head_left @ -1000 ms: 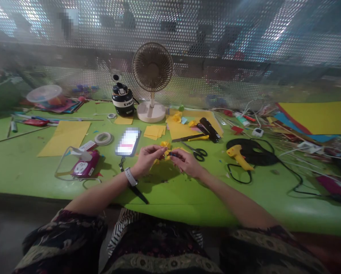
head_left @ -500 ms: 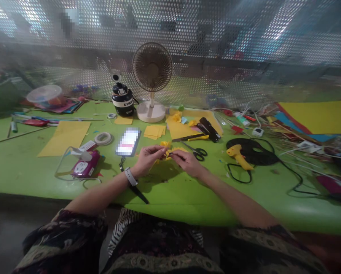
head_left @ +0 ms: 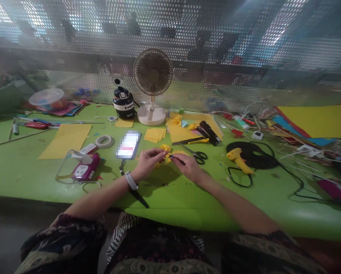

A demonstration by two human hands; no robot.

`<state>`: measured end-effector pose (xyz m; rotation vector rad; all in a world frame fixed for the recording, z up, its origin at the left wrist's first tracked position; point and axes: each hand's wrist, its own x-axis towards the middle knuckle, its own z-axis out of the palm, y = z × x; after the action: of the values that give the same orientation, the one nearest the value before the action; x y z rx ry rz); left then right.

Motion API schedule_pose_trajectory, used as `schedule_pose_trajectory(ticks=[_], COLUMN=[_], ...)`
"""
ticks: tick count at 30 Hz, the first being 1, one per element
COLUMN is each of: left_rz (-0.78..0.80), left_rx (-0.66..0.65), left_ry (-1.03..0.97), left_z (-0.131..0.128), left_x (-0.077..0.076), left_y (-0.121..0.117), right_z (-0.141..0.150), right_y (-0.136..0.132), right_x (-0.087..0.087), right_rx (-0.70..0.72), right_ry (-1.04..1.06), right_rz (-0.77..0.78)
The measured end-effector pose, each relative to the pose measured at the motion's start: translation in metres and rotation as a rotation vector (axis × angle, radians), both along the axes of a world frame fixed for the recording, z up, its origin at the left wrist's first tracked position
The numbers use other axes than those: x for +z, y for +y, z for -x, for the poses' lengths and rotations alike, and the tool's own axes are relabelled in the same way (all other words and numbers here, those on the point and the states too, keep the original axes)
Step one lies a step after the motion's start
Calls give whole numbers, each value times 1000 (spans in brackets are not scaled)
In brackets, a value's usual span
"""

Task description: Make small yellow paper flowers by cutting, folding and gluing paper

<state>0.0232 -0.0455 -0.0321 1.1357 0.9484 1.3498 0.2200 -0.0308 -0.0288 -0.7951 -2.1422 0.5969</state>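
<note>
My left hand point(head_left: 148, 161) pinches a small piece of yellow paper point(head_left: 165, 152) just above the green table point(head_left: 27, 171). A white watch sits on that wrist. My right hand point(head_left: 187, 165) is closed round a thin dark stick-like tool point(head_left: 176, 159) whose tip meets the yellow paper. The two hands are almost touching, a little in front of a lit phone point(head_left: 128, 144) and black-handled scissors point(head_left: 198, 154).
A desk fan point(head_left: 153, 85), a black round device point(head_left: 123, 102), yellow sheets point(head_left: 66, 140), a tape roll point(head_left: 104, 141), a pink device point(head_left: 85, 170), a yellow glue gun point(head_left: 239, 158) with a black cable, a stapler point(head_left: 210, 132) and a craft knife point(head_left: 190, 141) lie around. Perforated metal screen behind.
The view has tipped down slightly, so everything sits a little lower in the picture. Both hands stay together on the yellow paper with only small finger movements.
</note>
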Motion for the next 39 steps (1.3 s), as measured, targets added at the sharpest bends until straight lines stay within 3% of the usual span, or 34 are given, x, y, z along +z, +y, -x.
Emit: schedule_pose_trajectory(ticks=[13, 26, 39], left_rz=[-11, 73, 25], left_rx=[-61, 9, 15], left_ry=[-20, 64, 31], left_z=[1, 1, -2], left_x=[1, 5, 10], left_y=[-2, -3, -6], right_z=[1, -1, 0], right_y=[0, -1, 2], right_x=[-2, -3, -5], right_rx=[-2, -6, 19], right_ry=[-4, 22, -15], right_rz=[-62, -115, 35])
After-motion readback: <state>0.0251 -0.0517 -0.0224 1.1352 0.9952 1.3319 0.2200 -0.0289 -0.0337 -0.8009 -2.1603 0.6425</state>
